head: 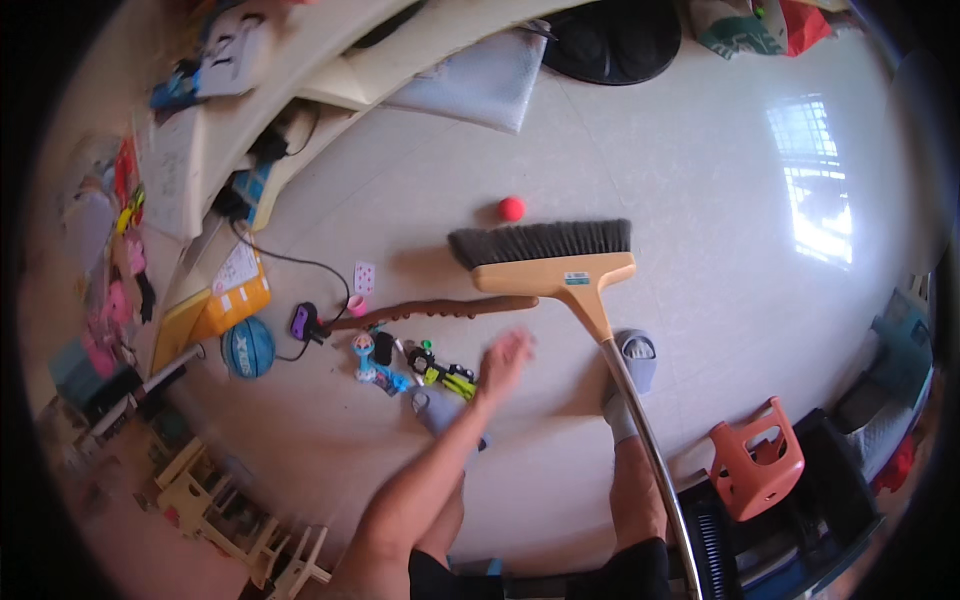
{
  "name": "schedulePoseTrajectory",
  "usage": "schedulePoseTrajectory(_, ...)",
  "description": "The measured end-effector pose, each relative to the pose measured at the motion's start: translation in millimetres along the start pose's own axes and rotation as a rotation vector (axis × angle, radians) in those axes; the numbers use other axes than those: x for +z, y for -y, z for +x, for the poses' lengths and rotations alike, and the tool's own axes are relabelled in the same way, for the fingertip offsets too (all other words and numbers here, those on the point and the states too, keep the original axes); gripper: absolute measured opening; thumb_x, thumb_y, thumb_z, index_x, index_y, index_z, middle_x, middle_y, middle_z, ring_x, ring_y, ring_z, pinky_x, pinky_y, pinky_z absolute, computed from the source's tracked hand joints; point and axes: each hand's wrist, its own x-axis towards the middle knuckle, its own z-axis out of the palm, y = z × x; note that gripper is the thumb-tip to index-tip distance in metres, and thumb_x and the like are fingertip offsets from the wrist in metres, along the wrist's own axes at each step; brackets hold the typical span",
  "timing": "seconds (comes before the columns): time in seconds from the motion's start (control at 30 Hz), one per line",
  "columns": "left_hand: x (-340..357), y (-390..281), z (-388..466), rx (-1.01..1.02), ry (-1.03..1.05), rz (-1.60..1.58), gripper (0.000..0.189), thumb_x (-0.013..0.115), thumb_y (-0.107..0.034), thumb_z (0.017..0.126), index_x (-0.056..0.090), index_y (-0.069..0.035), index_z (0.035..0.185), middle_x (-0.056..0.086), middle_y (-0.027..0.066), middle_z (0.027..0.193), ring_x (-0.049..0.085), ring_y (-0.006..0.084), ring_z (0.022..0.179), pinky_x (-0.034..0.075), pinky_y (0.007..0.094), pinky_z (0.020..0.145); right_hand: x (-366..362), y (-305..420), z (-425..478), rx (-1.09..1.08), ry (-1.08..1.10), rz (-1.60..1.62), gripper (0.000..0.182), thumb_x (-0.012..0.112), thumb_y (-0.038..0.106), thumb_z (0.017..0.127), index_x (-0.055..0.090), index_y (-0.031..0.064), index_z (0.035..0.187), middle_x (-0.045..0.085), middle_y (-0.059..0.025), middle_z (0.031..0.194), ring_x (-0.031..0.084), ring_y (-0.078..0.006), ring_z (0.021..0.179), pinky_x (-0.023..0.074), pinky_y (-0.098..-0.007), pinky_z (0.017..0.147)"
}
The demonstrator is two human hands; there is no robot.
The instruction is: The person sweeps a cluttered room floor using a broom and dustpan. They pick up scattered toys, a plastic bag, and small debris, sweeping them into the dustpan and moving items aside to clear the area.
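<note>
My left hand [507, 365] reaches out over the floor with its fingers apart and nothing in it. A broom with a tan plastic head [555, 274], dark bristles and a metal handle [651, 450] stretches up from the bottom right. My right hand is out of view, so what it holds is hidden. Just beyond the bristles lies a red ball [511, 209]. Left of the broom head are a brown stick [442, 307], a playing card [364, 277], a small pink cup [356, 305], a blue and white toy [364, 358] and a green and black toy [450, 379].
A blue basketball [248, 347], a purple and black device [305, 322] with a cable and a yellow package [234, 296] lie at the left. A pink plastic stool [757, 461] stands at the lower right beside a black container [832, 480]. Bubble wrap [480, 82] lies near the top.
</note>
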Motion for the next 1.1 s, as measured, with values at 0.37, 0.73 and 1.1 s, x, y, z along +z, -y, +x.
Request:
schedulePoseTrajectory(0.37, 58, -19, -315, -0.116, 0.248, 0.171, 0.036, 0.054, -0.027, 0.097, 0.059, -0.004, 0.123, 0.068, 0.0148, 0.110, 0.066, 0.0251, 0.101, 0.051, 0.0348, 0.086, -22, 138, 98, 0.090, -0.110, 0.207, 0.036, 0.037, 0.031, 0.100, 0.053, -0.0005, 0.090, 0.049, -0.0134, 0.059, 0.051, -0.0268, 0.051, 0.0390, -0.0395, 0.046)
schedulePoseTrajectory(0.73, -124, 45, -450, 0.134, -0.350, 0.596, 0.033, 0.068, -0.017, 0.081, 0.063, -0.010, 0.112, 0.069, 0.0104, 0.098, 0.066, 0.0307, 0.088, 0.053, 0.0413, 0.076, 61, 287, -32, 0.186, 0.149, 0.353, 0.043, 0.042, 0.042, 0.099, 0.052, 0.0061, 0.078, 0.047, -0.0056, 0.055, 0.053, -0.0189, 0.055, 0.0380, -0.0288, 0.044)
schedulePoseTrajectory(1.1, -131, 128, -487, 0.049, -0.341, 0.387, 0.025, 0.065, -0.028, 0.083, 0.068, -0.011, 0.101, 0.066, 0.0058, 0.109, 0.056, 0.0240, 0.114, 0.046, 0.0428, 0.090, 172, 451, 194, -0.687, -0.290, -0.803, 0.032, 0.039, 0.033, 0.102, 0.052, 0.0040, 0.095, 0.056, -0.0107, 0.069, 0.053, -0.0212, 0.042, 0.0436, -0.0368, 0.037)
